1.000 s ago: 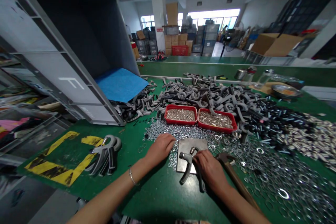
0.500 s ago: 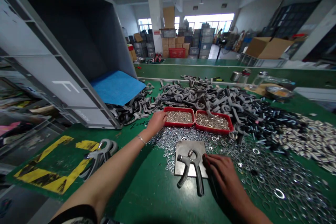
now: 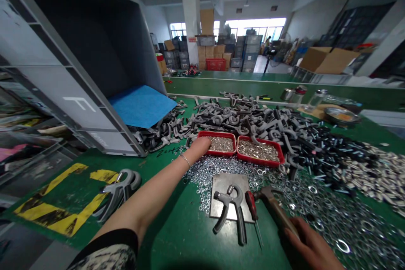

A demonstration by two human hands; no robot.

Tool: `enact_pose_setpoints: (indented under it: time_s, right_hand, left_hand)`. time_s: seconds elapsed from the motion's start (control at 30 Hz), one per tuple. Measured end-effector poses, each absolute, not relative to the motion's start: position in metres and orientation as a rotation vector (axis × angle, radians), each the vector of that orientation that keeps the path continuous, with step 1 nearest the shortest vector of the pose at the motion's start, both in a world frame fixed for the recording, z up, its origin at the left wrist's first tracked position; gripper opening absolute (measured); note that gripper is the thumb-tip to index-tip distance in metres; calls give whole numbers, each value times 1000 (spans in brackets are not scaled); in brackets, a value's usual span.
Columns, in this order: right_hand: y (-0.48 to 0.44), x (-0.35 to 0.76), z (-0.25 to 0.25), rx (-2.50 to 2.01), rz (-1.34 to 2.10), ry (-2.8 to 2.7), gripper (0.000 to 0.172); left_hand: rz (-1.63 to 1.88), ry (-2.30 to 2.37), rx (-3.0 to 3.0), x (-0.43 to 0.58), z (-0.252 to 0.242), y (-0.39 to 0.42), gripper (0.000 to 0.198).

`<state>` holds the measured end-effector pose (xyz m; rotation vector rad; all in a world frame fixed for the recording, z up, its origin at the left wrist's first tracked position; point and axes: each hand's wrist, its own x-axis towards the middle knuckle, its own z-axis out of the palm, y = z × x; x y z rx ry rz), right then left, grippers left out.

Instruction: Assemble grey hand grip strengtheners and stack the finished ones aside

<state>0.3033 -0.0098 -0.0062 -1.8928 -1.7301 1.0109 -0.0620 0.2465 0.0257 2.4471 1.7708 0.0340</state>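
Observation:
My left hand (image 3: 200, 147) reaches into the left red tray (image 3: 218, 153) of small metal pieces; its fingertips are hidden among them. At the lower right my right hand (image 3: 308, 240) is closed round the wooden handle of a hammer (image 3: 278, 209), whose head rests by the metal plate's right edge. A grey hand grip (image 3: 238, 215) with a spring lies on the metal plate (image 3: 218, 181), its legs hanging over the near edge. Between plate and hammer lies a red-handled screwdriver (image 3: 252, 206). The right red tray (image 3: 259, 161) also holds small metal pieces.
Loose washers (image 3: 322, 219) spread round the plate and far right. Grey handles (image 3: 221, 116) are heaped behind the trays. A large grey crate (image 3: 91, 122) stands at left, near assembled grips (image 3: 122, 190) beside yellow-black tape. Black parts (image 3: 322, 152) lie at right.
My left hand has moved right, into the left red tray. My right hand has shifted down and right from beside the plate and now holds the hammer; the screwdriver has come into view.

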Motion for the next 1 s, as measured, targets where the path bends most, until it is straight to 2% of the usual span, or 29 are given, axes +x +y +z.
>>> enact_pose_setpoints:
  time_s: [0.1,0.23,0.57,0.73,0.9,1.0]
  right_hand:
    - [-3,297,12,-1878,923,-1649,46]
    - [-14,280,28,-1787,1005,-1692,47]
    - [-10,236,51,-1626,994,-1996,39]
    - [-3,236,50,-1617,1177,-2056,33]
    - [-16,243,41,-1643,992,-1965,39]
    - [-11,241,26,-1753,1170,-1941,42]
  left_hand:
    - [-6,1788,2385,-58,25,257,32]
    - [87,1822,2346,-58,19,260,33]
    - [731,1843,2204,-62,13,239,13]
    - [956,1723,2078,-66,15,190,11]
    - [961,1525,1938,-62,7,120,12]
    - [903,1403,1905,-49,11,99,13]
